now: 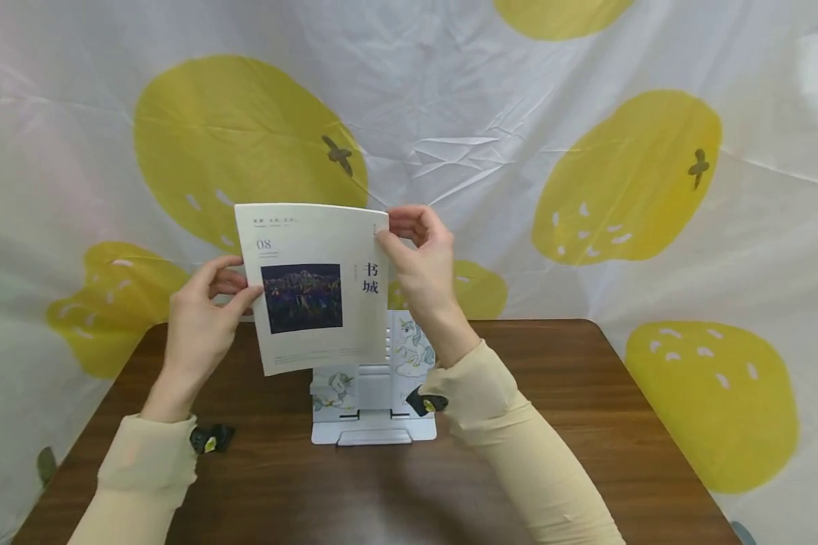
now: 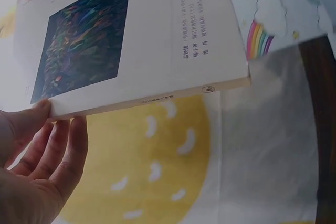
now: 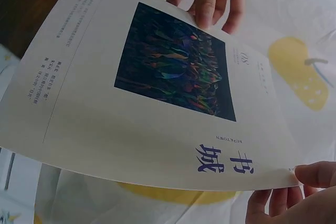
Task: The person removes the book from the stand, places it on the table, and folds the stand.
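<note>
A white magazine with a dark picture on its cover is held up above the table by both hands, its cover toward the head camera. My left hand pinches its left edge, thumb on the cover and fingers behind. At the upper right corner, my right hand pinches it between thumb and fingers. The left wrist view shows the printed spine of the magazine along the left hand's side. Behind and below it stands a white book stand with unicorn drawings, partly hidden by the magazine.
The brown wooden table carries the stand near its back edge. A white cloth with large yellow fruit prints hangs right behind the table. A black strap device sits at the left wrist, another at the right.
</note>
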Action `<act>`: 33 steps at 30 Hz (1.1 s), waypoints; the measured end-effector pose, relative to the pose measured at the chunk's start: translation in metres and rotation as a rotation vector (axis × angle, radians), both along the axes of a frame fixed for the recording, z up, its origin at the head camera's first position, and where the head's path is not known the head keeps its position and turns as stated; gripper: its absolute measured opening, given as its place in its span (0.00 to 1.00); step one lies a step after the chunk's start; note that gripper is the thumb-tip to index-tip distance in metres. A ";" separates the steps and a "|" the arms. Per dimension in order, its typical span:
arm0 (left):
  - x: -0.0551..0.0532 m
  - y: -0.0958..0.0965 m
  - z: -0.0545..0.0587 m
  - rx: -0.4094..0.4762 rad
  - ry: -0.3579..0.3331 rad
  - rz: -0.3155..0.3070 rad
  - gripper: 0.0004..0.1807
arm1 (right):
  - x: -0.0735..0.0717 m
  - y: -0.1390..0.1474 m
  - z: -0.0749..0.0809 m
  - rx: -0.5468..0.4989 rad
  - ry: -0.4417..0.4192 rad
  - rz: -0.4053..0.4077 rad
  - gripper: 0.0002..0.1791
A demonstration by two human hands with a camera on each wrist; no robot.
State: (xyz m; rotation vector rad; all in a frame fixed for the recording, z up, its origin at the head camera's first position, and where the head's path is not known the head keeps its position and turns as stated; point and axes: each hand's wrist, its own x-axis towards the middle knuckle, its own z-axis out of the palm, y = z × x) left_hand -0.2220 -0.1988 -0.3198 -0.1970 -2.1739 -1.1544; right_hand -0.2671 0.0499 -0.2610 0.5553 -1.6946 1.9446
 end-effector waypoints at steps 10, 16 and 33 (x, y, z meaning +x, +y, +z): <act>0.027 -0.041 0.009 0.057 -0.020 0.060 0.25 | 0.014 -0.040 0.004 -0.012 0.010 0.104 0.14; 0.036 -0.063 0.005 0.103 -0.023 0.081 0.25 | 0.019 -0.061 0.000 0.005 0.010 0.145 0.13; 0.060 -0.112 -0.031 0.065 -0.096 0.172 0.25 | 0.030 -0.120 -0.038 -0.017 -0.043 0.197 0.11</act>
